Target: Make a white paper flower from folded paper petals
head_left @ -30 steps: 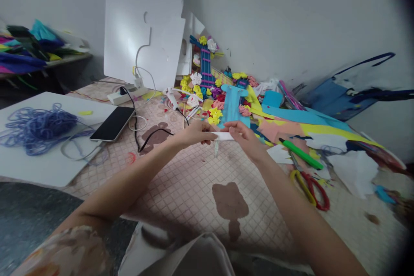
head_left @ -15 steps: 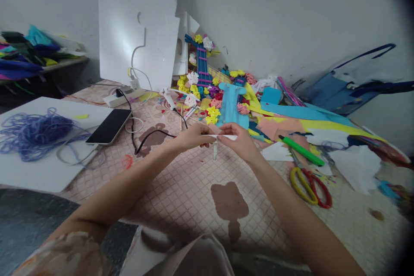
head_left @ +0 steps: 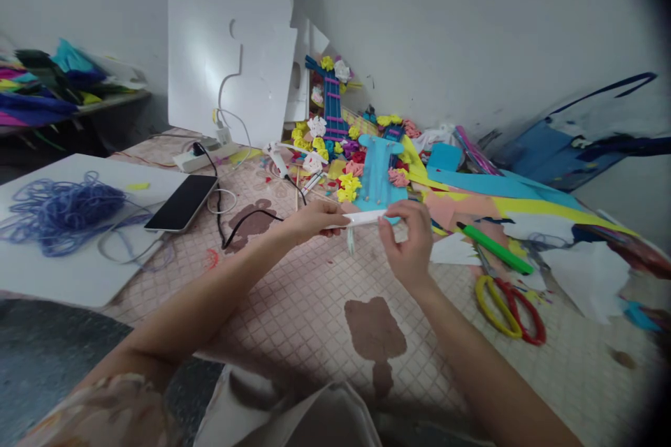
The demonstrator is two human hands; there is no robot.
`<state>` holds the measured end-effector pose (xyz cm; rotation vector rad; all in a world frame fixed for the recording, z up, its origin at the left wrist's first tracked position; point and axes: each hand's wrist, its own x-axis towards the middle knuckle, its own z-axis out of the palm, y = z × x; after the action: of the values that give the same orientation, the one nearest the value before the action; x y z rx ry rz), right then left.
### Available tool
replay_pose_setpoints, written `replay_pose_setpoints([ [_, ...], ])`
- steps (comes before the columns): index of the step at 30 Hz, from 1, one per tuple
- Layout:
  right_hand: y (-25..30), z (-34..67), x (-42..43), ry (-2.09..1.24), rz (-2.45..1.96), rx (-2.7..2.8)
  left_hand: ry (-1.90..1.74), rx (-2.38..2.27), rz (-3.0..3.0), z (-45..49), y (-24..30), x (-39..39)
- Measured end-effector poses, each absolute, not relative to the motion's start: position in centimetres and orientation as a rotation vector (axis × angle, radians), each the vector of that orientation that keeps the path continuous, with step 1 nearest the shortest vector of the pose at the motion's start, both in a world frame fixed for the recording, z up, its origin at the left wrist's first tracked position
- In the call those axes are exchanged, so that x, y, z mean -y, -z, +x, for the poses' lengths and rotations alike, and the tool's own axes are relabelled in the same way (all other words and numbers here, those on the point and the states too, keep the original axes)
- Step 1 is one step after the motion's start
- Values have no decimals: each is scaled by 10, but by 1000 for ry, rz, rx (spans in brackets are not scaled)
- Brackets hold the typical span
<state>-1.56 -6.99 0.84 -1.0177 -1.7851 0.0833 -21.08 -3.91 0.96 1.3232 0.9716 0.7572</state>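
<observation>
A narrow white strip (head_left: 365, 217), which looks like paper, spans the gap between my two hands above the table. My left hand (head_left: 318, 220) is closed on its left end. At the right end, my right hand (head_left: 409, 241) pinches the strip between thumb and fingers. A small pale greenish-white piece (head_left: 351, 240) hangs below the strip near my left fingers; I cannot make out its kind. Just behind my hands lies a light blue cut-out (head_left: 378, 171) shaped like a guitar part, with yellow and pink crepe flowers (head_left: 348, 187) beside it.
Scissors (head_left: 511, 311) with yellow and red handles and a green marker (head_left: 495, 248) lie at right among paper scraps. A white glue gun (head_left: 277, 160) and its black cord are behind my left hand. At left are a phone (head_left: 182, 203) and tangled purple yarn (head_left: 68, 213) on a white board.
My right hand has moved right, away from my left, and more of the white strip shows between them. The left hand keeps its hold. The view has shifted slightly.
</observation>
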Motion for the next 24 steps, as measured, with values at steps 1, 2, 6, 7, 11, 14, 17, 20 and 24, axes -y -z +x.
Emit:
replay_pose_setpoints([
  [1,-3,-16,71,-158,-1061,1678,-774,-972,1278,-210,-9,38],
  [2,3,-18,72,-279,-1085,1599,-791,-974,1238,-209,-8,38],
  [6,23,-28,72,-932,-1065,1521,-869,-993,1155,-205,-6,39],
  [7,26,-32,72,-1054,-1060,1506,-891,-993,1147,-204,-5,39],
  [11,29,-44,72,-1265,-1040,1357,-952,-975,1133,-203,0,39],
  [14,28,-46,71,-1240,-1042,1279,-973,-962,1118,-203,2,38],
  [17,28,-43,71,-1183,-1061,1302,-981,-966,1074,-201,3,39],
  [20,25,-38,70,-1182,-1081,1338,-970,-978,1024,-199,3,40],
  [24,22,-33,67,-1199,-1086,1350,-950,-960,996,-198,3,40],
])
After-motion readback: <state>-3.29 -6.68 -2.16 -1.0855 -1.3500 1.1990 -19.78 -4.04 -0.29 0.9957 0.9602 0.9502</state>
